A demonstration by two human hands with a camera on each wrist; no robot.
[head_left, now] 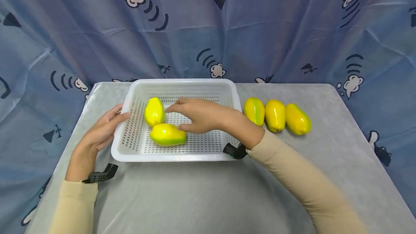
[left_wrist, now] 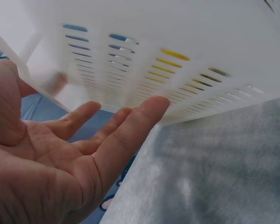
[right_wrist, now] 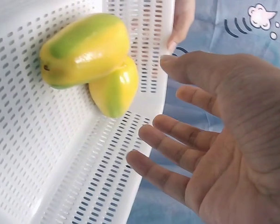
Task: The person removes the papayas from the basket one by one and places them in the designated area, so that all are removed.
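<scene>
A white perforated basket [head_left: 169, 157] stands on the grey table. Two yellow-green fruits lie in its left part, one upright [head_left: 154, 111] and one on its side [head_left: 167, 134], touching each other. My right hand [head_left: 186, 116] hovers inside the basket just right of them, fingers spread and holding nothing. The right wrist view shows that open right hand [right_wrist: 210, 154] apart from the two fruits [right_wrist: 84, 49] in the basket [right_wrist: 60, 154]. My left hand [head_left: 104, 129] lies against the basket's left wall with straight fingers; in the left wrist view the left hand [left_wrist: 84, 140] sits beside the basket wall [left_wrist: 177, 60].
Three more yellow-green fruits [head_left: 274, 115] lie in a row on the table [head_left: 208, 190], just right of the basket. A blue patterned curtain [head_left: 260, 28] hangs behind and around the table. The table's edges are close on the left and right.
</scene>
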